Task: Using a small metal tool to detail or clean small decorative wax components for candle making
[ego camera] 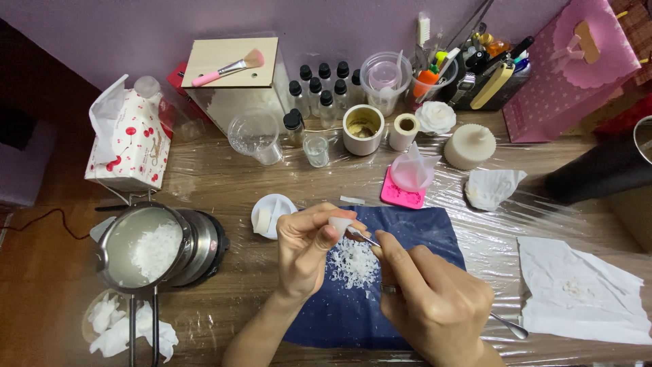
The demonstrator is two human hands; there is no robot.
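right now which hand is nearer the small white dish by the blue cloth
Left. The left hand sits just right of the small white dish, almost touching; the right hand is farther off, lower right over the blue cloth.

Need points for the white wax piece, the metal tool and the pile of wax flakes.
white wax piece [339, 223], head view, on its top face by the left hand's fingertips
metal tool [511, 327], head view, on its rear end
pile of wax flakes [352, 264], head view, on its middle
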